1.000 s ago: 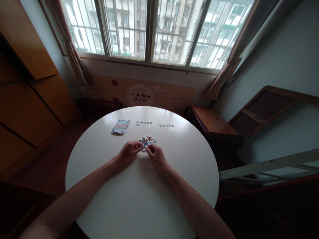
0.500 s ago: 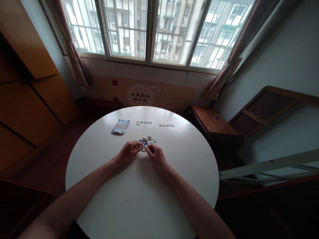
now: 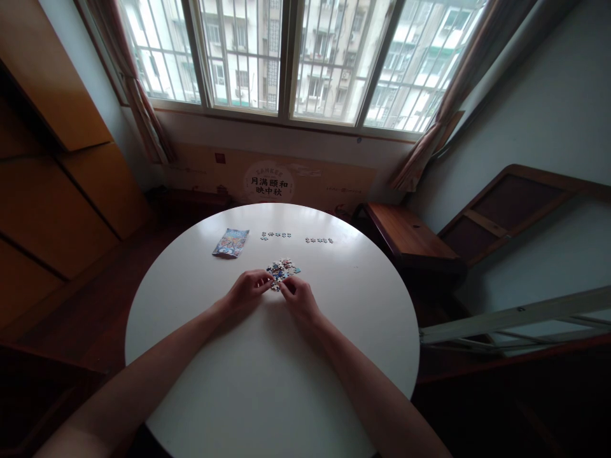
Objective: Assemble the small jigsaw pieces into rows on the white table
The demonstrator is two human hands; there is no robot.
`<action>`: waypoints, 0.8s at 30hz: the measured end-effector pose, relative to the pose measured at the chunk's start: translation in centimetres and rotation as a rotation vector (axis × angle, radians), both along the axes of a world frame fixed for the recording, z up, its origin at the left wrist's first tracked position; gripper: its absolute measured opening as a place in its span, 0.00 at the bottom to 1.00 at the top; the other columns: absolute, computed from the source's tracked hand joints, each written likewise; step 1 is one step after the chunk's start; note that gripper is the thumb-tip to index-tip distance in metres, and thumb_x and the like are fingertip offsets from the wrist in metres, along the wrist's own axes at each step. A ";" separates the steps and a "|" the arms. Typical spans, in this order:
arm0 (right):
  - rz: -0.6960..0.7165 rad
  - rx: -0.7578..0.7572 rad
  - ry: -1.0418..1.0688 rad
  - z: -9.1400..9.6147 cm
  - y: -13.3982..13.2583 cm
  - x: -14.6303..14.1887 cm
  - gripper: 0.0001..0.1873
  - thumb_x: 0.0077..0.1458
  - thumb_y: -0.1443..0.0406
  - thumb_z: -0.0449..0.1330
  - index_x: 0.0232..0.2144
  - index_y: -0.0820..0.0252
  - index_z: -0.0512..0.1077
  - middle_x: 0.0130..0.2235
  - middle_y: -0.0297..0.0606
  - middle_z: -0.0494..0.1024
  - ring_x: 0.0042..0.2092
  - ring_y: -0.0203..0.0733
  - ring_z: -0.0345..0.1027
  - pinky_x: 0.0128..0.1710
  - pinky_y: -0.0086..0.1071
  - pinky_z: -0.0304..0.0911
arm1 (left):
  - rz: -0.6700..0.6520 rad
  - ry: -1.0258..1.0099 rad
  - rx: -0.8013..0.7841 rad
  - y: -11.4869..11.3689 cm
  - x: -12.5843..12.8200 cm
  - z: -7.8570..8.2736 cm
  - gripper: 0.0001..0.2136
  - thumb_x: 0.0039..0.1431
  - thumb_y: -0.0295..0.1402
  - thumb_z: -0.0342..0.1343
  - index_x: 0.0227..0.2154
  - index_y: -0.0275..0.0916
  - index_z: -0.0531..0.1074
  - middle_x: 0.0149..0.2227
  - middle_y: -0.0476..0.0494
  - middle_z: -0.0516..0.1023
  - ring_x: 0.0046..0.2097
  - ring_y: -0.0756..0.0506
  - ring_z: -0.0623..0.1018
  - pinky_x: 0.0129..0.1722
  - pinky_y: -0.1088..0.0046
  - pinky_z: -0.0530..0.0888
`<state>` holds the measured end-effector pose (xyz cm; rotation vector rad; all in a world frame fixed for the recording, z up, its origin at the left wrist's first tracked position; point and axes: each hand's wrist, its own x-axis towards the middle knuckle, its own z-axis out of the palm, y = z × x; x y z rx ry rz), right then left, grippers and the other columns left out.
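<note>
A small heap of coloured jigsaw pieces (image 3: pixel 285 267) lies near the middle of a round white table (image 3: pixel 267 375). My left hand (image 3: pixel 247 290) rests on the table just left of the heap, fingers curled and pinched at its near edge. My right hand (image 3: pixel 296 299) sits to the right, fingertips also pinched on a piece at the heap's near edge. The two hands almost meet at one small piece (image 3: pixel 275 285). Which piece each finger holds is too small to tell.
A printed puzzle packet (image 3: pixel 231 242) lies at the table's back left. Two short rows of joined pieces (image 3: pixel 275 235) (image 3: pixel 319 240) sit near the far edge. Beyond are a barred window, curtains, a wooden side table (image 3: pixel 408 235) to the right and cabinets left.
</note>
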<state>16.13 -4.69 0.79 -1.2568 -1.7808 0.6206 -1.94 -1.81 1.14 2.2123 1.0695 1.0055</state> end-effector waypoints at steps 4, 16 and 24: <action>0.002 0.004 0.005 0.1 0.0 0.0 0.12 0.55 0.62 0.54 0.25 0.62 0.70 0.24 0.33 0.69 0.27 0.34 0.60 0.28 0.26 0.54 | 0.002 -0.002 -0.003 0.0 0.0 -0.1 0.09 0.58 0.35 0.53 0.33 0.36 0.76 0.28 0.48 0.77 0.27 0.52 0.72 0.29 0.78 0.68; -0.002 -0.011 0.006 0.1 0.0 -0.1 0.12 0.54 0.62 0.54 0.24 0.62 0.70 0.24 0.33 0.69 0.26 0.34 0.59 0.27 0.26 0.53 | 0.010 0.013 -0.008 0.0 0.0 0.0 0.10 0.58 0.36 0.53 0.33 0.36 0.76 0.27 0.48 0.76 0.27 0.52 0.72 0.29 0.78 0.68; -0.005 -0.010 -0.004 0.3 -0.1 -0.1 0.11 0.54 0.62 0.55 0.24 0.62 0.69 0.24 0.32 0.69 0.26 0.34 0.59 0.27 0.26 0.52 | 0.009 0.011 -0.009 0.0 0.0 0.0 0.10 0.58 0.36 0.53 0.33 0.35 0.76 0.27 0.47 0.76 0.27 0.52 0.72 0.29 0.78 0.68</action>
